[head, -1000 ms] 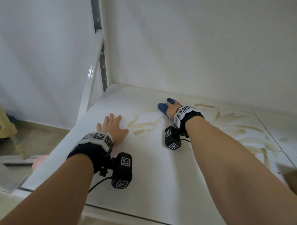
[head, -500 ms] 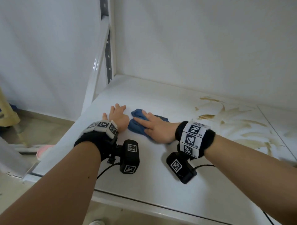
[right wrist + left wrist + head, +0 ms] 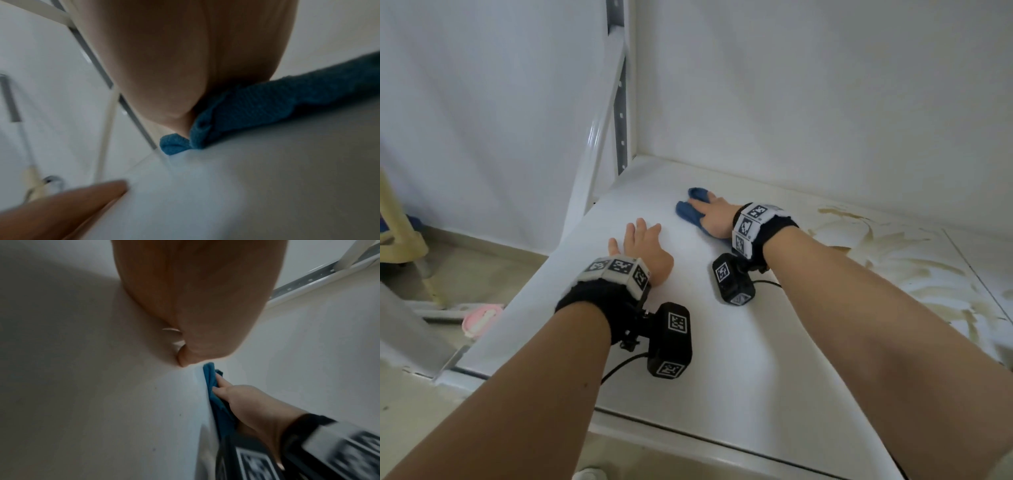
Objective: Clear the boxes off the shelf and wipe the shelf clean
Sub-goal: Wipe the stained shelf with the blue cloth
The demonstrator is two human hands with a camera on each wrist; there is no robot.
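Right hand (image 3: 717, 219) flat on a blue cloth (image 3: 688, 209), left hand (image 3: 643, 248) spread flat on the shelf (image 3: 756, 359); brown smears (image 3: 887, 260) well to the right risk being missed

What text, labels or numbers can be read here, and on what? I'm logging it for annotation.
None: no words, brands or numbers show.
Wrist bands and wrist cameras: only black-and-white square marker patterns, not text.
Blue cloth, white shelf: unmarked.

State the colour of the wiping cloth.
Blue; the cloth shows best in the right wrist view.
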